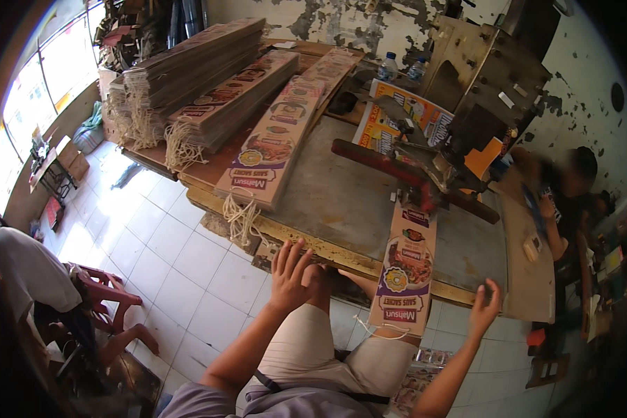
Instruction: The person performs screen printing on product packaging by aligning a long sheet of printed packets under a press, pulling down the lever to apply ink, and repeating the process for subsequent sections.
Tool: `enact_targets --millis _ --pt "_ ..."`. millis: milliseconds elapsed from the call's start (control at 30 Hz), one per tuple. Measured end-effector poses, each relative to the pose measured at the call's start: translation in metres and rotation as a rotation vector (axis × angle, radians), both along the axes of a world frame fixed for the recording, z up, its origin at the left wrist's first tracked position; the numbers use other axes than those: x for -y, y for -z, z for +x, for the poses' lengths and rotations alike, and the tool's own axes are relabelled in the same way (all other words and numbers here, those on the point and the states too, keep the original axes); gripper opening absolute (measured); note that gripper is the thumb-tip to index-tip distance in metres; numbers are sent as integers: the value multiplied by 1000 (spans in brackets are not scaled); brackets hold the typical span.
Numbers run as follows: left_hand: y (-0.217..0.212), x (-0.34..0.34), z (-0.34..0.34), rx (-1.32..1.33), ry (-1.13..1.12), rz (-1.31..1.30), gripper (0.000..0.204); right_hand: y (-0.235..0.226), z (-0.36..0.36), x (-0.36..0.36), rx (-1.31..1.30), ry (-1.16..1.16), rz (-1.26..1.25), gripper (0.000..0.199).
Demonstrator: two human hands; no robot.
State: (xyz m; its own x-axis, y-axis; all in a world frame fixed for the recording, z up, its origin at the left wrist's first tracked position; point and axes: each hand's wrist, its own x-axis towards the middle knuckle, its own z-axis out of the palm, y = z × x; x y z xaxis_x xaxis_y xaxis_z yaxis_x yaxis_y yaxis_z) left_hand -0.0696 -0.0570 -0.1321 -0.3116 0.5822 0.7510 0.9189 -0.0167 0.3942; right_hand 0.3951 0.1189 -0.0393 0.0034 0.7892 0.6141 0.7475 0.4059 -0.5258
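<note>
My left hand (pixel 290 276) hovers near the table's front edge with its fingers spread, holding nothing. It is nearest to the white strings (pixel 241 218) of a stack of long printed cardboard strips (pixel 274 136). Further right, a single long printed strip (pixel 405 275) lies over the front edge, its far end beneath the red bar (pixel 386 171) of a metal press. A white string loop (pixel 389 330) hangs from its near end, above my lap. My right hand (pixel 486 306) is raised just past the table edge, right of this strip, thumb and fingers apart, holding nothing.
Tall bundles of strips (pixel 188 70) with dangling strings stand at the back left. Behind the press lie orange printed sheets (pixel 397 118) and plastic bottles (pixel 389 66). One person (pixel 575 188) sits at the right, and another (pixel 38 272) at the left by a red stool (pixel 108 296).
</note>
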Motion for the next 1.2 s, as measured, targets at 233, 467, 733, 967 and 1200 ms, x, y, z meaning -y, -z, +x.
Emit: enact_targets --millis 233,467,733,967,1200 --pt "-101 -1 12 88 83 -38 49 -58 -92 137 309 -514 -19 64" --pt "-142 -140 -6 34 325 -288 35 -46 -131 135 488 -616 -149 70" --pt "-104 -315 -18 -341 296 -344 46 -46 -131 128 387 -655 -145 70" --pt "-74 -433 -48 361 803 -436 45 -46 -126 118 376 -730 -164 74" --pt "-57 -479 -32 777 1020 -463 44 -40 -121 117 345 -690 -196 68"
